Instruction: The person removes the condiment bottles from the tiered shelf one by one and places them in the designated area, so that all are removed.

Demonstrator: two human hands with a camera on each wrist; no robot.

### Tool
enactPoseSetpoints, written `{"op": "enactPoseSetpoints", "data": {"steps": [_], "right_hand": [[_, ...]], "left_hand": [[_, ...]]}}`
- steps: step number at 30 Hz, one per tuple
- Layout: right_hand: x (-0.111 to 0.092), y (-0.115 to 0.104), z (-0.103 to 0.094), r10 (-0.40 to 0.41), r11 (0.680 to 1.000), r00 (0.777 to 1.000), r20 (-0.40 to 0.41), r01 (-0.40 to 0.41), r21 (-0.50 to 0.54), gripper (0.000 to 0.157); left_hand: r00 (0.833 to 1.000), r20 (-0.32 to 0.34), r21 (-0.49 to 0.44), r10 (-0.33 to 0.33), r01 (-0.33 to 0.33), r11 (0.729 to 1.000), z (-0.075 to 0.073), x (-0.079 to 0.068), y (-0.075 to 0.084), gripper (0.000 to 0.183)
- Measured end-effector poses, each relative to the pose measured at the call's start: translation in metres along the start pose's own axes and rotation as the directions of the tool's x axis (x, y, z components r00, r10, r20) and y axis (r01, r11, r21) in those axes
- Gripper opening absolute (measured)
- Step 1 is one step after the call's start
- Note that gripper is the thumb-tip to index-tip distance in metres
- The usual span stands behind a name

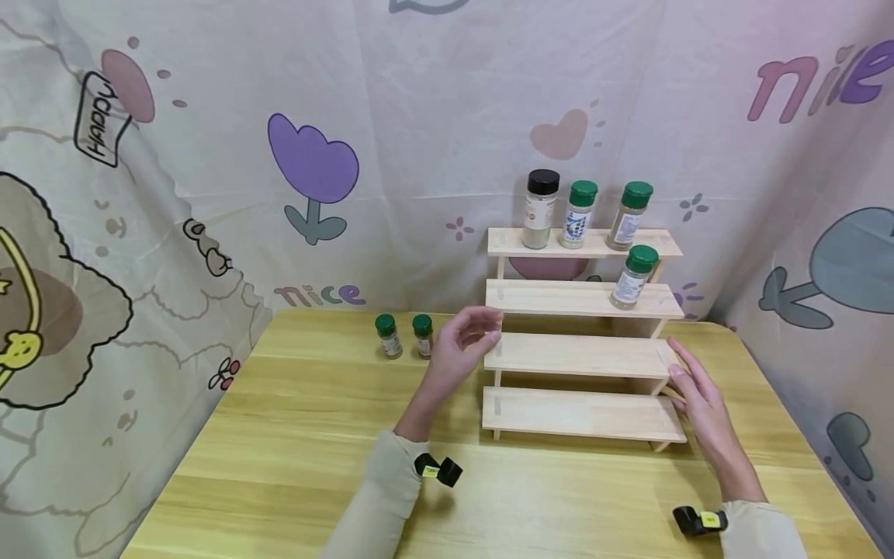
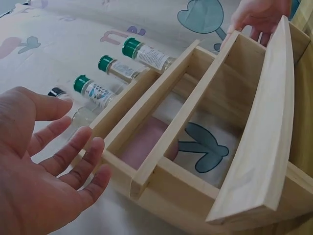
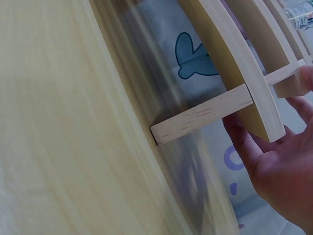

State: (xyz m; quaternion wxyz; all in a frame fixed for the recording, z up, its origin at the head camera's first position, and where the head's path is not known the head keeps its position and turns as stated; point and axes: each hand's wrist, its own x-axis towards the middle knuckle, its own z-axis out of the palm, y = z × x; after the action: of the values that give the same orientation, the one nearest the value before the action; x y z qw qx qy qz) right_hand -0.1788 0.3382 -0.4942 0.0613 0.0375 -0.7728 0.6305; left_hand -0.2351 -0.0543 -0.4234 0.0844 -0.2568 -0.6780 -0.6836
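A pale wooden step rack (image 1: 580, 353) stands on the table with stacked shelves. Its top shelf bears a black-lidded spice jar (image 1: 538, 210) and two green-lidded spice jars, one in the middle (image 1: 577, 214) and one to the right (image 1: 629, 216). Another green-lidded jar (image 1: 631, 277) sits at the right of the second shelf. My left hand (image 1: 461, 341) is beside the rack's left end, fingers loosely bent, palm bare in the left wrist view. At the right end, my right hand (image 1: 701, 400) touches the lower shelf ends with relaxed fingers, some tips hidden behind the wood.
Two small green-lidded jars, one farther left (image 1: 389, 336) and one close to the left hand (image 1: 422, 336), stand on the wooden table (image 1: 293, 435). Behind the table hangs a printed cloth (image 1: 419, 116), close to the rack's back.
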Motion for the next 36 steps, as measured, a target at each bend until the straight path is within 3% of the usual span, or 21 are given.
{"op": "enactPoseSetpoints", "data": {"steps": [13, 19, 26, 36], "right_hand": [[0.000, 0.000, 0.002, 0.003, 1.000, 1.000, 0.003, -0.003, -0.024, 0.056], [0.000, 0.002, 0.001, -0.005, 1.000, 1.000, 0.003, 0.005, 0.002, 0.056], [-0.001, 0.004, 0.000, 0.003, 1.000, 1.000, 0.000, -0.003, 0.021, 0.055], [-0.001, 0.003, -0.001, 0.007, 0.999, 1.000, 0.005, -0.008, 0.047, 0.055]], "left_hand": [[0.997, 0.051, 0.054, 0.051, -0.054, 0.997, 0.023, 0.022, 0.016, 0.028], [0.993, 0.093, 0.031, 0.069, -0.072, 0.997, 0.041, 0.033, 0.023, 0.030], [0.988, 0.136, 0.056, 0.066, -0.074, 0.996, 0.062, 0.043, 0.027, 0.031], [0.988, 0.144, 0.059, 0.054, -0.063, 0.996, 0.079, 0.063, 0.031, 0.030]]}}
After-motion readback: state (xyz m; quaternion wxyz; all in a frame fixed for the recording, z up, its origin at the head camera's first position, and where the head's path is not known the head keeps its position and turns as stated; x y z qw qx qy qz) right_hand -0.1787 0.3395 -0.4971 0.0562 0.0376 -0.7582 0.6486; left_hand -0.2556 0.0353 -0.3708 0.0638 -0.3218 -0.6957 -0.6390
